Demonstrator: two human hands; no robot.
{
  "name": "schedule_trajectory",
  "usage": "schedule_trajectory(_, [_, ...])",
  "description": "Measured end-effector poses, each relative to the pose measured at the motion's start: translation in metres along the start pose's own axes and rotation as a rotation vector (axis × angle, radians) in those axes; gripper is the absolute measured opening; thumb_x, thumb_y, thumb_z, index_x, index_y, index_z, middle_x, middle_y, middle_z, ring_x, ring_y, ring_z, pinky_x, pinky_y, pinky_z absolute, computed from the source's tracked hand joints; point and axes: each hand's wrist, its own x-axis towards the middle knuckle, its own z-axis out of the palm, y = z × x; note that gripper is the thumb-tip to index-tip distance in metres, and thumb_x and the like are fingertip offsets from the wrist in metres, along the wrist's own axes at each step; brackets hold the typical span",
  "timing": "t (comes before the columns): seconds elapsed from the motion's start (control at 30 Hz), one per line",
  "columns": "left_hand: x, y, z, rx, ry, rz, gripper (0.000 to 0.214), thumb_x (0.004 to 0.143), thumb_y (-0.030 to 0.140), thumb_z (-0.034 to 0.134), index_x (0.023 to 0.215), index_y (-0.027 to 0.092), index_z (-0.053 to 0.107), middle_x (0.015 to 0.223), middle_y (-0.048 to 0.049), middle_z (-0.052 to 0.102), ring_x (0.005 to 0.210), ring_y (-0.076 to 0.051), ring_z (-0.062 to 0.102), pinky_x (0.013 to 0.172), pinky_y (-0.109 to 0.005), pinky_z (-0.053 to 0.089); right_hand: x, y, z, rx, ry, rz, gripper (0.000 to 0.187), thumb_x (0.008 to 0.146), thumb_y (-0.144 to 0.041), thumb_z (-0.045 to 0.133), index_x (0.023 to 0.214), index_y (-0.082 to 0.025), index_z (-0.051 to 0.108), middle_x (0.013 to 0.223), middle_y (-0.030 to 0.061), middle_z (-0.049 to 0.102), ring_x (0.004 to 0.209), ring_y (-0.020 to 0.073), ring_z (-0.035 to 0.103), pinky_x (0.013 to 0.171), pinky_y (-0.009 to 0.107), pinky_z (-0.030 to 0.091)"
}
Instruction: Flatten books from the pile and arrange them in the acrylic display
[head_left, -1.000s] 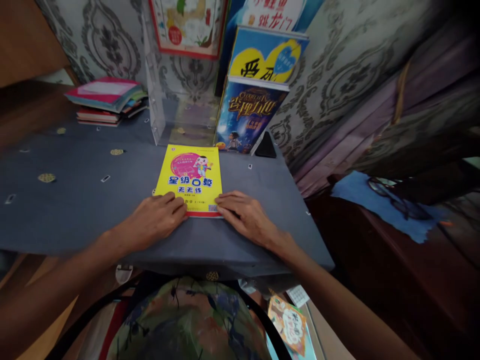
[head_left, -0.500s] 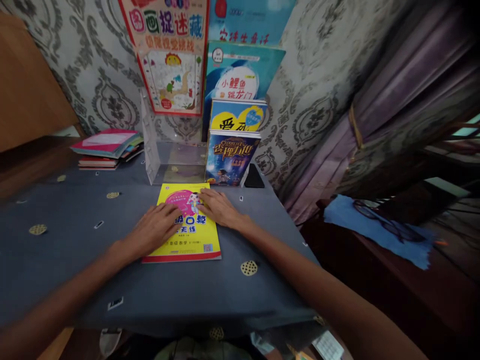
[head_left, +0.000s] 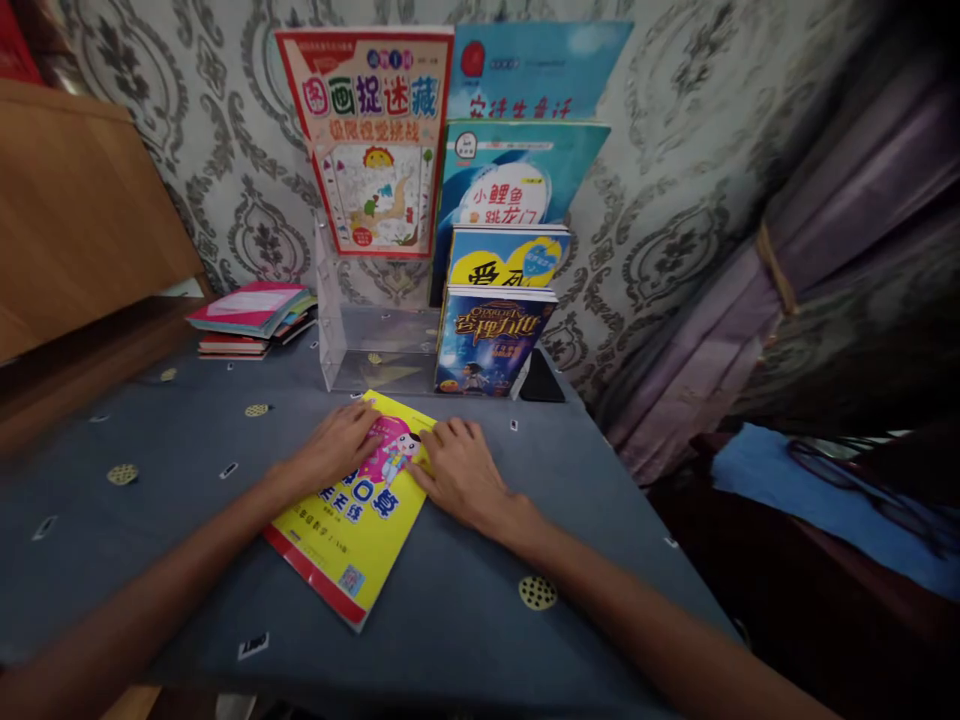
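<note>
A yellow workbook (head_left: 352, 530) lies flat and skewed on the grey tablecloth (head_left: 150, 470), its top edge near a clear acrylic book stand (head_left: 360, 345). My left hand (head_left: 334, 450) rests on its upper left part, fingers flat and slightly spread. My right hand (head_left: 461, 475) presses on its upper right edge, fingers stretched out. Neither hand grips the book. On the stand's right side stand a dark blue book (head_left: 487, 340), a yellow-and-blue book (head_left: 506, 258) and taller teal books (head_left: 517, 175). A red-bordered picture book (head_left: 371, 140) stands at the stand's back left.
A stack of books with a pink cover (head_left: 251, 318) lies at the table's far left. A dark phone-like object (head_left: 541, 380) leans beside the stand. Purple curtains (head_left: 787, 270) hang at the right, above a blue cloth (head_left: 825, 495). Wooden furniture (head_left: 82, 220) is at the left.
The yellow workbook has turned, its top swinging right toward the stand. Both hands moved from its near edge up to its top. The view tilted upward.
</note>
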Motion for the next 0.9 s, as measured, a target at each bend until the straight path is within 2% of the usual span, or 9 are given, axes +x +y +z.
schedule_trajectory(0.1, [0.003, 0.001, 0.007, -0.025, 0.057, -0.003, 0.03, 0.103, 0.032, 0.038, 0.119, 0.015, 0.057, 0.131, -0.0183, 0.065, 0.123, -0.028, 0.062, 0.104, -0.049, 0.051, 0.015, -0.005, 0.005, 0.118, -0.034, -0.099, 0.037, 0.099, -0.036, 0.057, 0.125, -0.01, 0.065, 0.128, 0.018, 0.067, 0.122, 0.0308, 0.058, 0.104, 0.046, 0.047])
schedule_trajectory(0.17, [0.002, -0.001, 0.015, -0.046, 0.093, -0.01, 0.032, 0.102, 0.032, 0.037, 0.122, 0.015, 0.057, 0.133, -0.0191, 0.064, 0.127, -0.029, 0.059, 0.106, -0.051, 0.049, 0.027, -0.006, 0.012, 0.202, -0.05, -0.149, 0.047, 0.099, -0.037, 0.057, 0.136, -0.008, 0.058, 0.143, 0.0196, 0.059, 0.135, 0.03, 0.051, 0.114, 0.045, 0.04])
schedule_trajectory(0.3, [-0.001, -0.007, 0.028, -0.084, 0.101, -0.045, 0.037, 0.101, 0.036, 0.038, 0.125, 0.016, 0.058, 0.142, -0.018, 0.06, 0.136, -0.03, 0.052, 0.113, -0.05, 0.044, 0.033, 0.001, 0.025, 0.323, -0.095, -0.103, 0.063, 0.099, -0.047, 0.054, 0.147, -0.006, 0.047, 0.156, 0.0242, 0.043, 0.15, 0.0323, 0.035, 0.123, 0.049, 0.03])
schedule_trajectory(0.47, [-0.001, -0.007, 0.028, -0.105, 0.099, -0.068, 0.04, 0.1, 0.037, 0.038, 0.126, 0.016, 0.059, 0.142, -0.0167, 0.06, 0.136, -0.03, 0.053, 0.114, -0.048, 0.042, 0.009, 0.012, 0.02, 0.361, -0.129, 0.02, 0.064, 0.102, -0.049, 0.046, 0.15, -0.007, 0.042, 0.162, 0.0229, 0.035, 0.154, 0.0322, 0.025, 0.125, 0.052, 0.024])
schedule_trajectory(0.57, [0.0, -0.003, 0.026, -0.108, 0.093, -0.082, 0.04, 0.101, 0.038, 0.036, 0.123, 0.016, 0.061, 0.143, -0.0168, 0.059, 0.136, -0.031, 0.052, 0.113, -0.049, 0.043, -0.009, 0.012, 0.012, 0.357, -0.157, 0.092, 0.066, 0.101, -0.045, 0.048, 0.151, -0.002, 0.04, 0.162, 0.0252, 0.032, 0.155, 0.0327, 0.023, 0.126, 0.051, 0.022])
schedule_trajectory(0.73, [-0.001, 0.002, 0.024, -0.067, 0.085, -0.164, 0.042, 0.1, 0.04, 0.035, 0.123, 0.016, 0.062, 0.143, -0.0181, 0.057, 0.133, -0.032, 0.054, 0.109, -0.048, 0.044, -0.029, 0.0, -0.003, 0.331, -0.209, 0.179, 0.071, 0.1, -0.045, 0.05, 0.153, 0.001, 0.037, 0.164, 0.0264, 0.027, 0.156, 0.0345, 0.019, 0.127, 0.052, 0.019])
schedule_trajectory(0.9, [0.0, 0.003, 0.019, -0.125, 0.102, -0.264, 0.044, 0.096, 0.042, 0.041, 0.126, 0.017, 0.061, 0.129, -0.0168, 0.066, 0.117, -0.035, 0.061, 0.098, -0.05, 0.048, -0.035, -0.012, -0.011, 0.333, -0.231, 0.219, 0.072, 0.1, -0.045, 0.05, 0.153, 0.002, 0.037, 0.163, 0.0278, 0.025, 0.156, 0.0372, 0.016, 0.127, 0.054, 0.015])
